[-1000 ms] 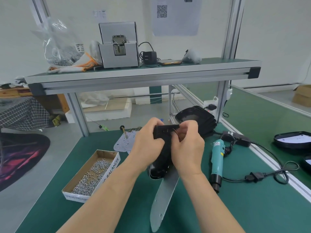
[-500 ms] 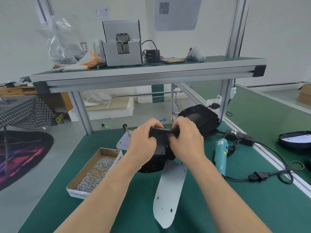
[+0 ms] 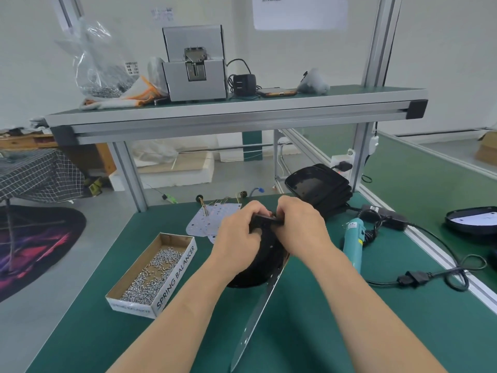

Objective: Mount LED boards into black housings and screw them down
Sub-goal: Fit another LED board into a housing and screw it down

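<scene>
I hold a black housing [image 3: 265, 261] upright over the green mat, its square neck at the top between both hands. My left hand [image 3: 238, 239] grips the neck from the left. My right hand [image 3: 301, 228] pinches it from the right. A silver LED board [image 3: 258, 313] hangs edge-on below the housing, slanting toward me. More LED boards [image 3: 207, 222] with wires lie flat behind my left hand. A stack of black housings [image 3: 320, 187] sits at the back right. A teal electric screwdriver [image 3: 355, 243] lies right of my right hand.
A cardboard box of screws [image 3: 156, 273] stands left of the housing. The screwdriver's cable and power supply [image 3: 387, 219] trail along the right edge. Another housing with a white sheet [image 3: 473, 220] lies on the neighbouring bench. A shelf above carries a screw feeder [image 3: 195, 65].
The housing and hanging board have turned, so the board now shows edge-on instead of its flat face. Both hands stay clamped on the neck, lower over the mat.
</scene>
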